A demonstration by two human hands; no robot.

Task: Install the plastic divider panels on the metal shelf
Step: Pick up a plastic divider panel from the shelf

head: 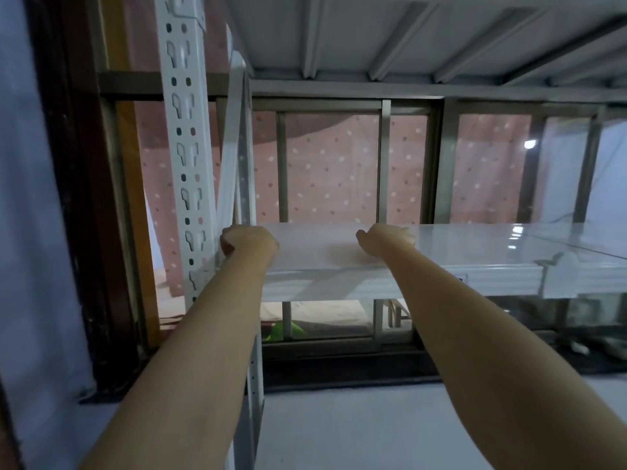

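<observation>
A person's two bare arms reach up to a white metal shelf (390, 283) set against a window. The left hand (249, 240), at about nine o'clock of the frame's centre, rests at the shelf's left end beside the slotted white upright post (183, 157); its fingers are bent over and out of sight, so whether they grip anything cannot be told. The right hand (386, 238), near the centre, lies on a translucent plastic divider panel (322, 245) that sits flat on the shelf level; its fingers also curl away from the camera, and their hold cannot be told. A second, clearer panel (559, 239) lies on the same level toward three o'clock, its edge meeting the first. The ribbed underside of the upper shelf (407, 35) fills twelve o'clock. Behind the frame hangs a pink dotted curtain (332, 171). Grey floor (339, 429) lies at six o'clock.
</observation>
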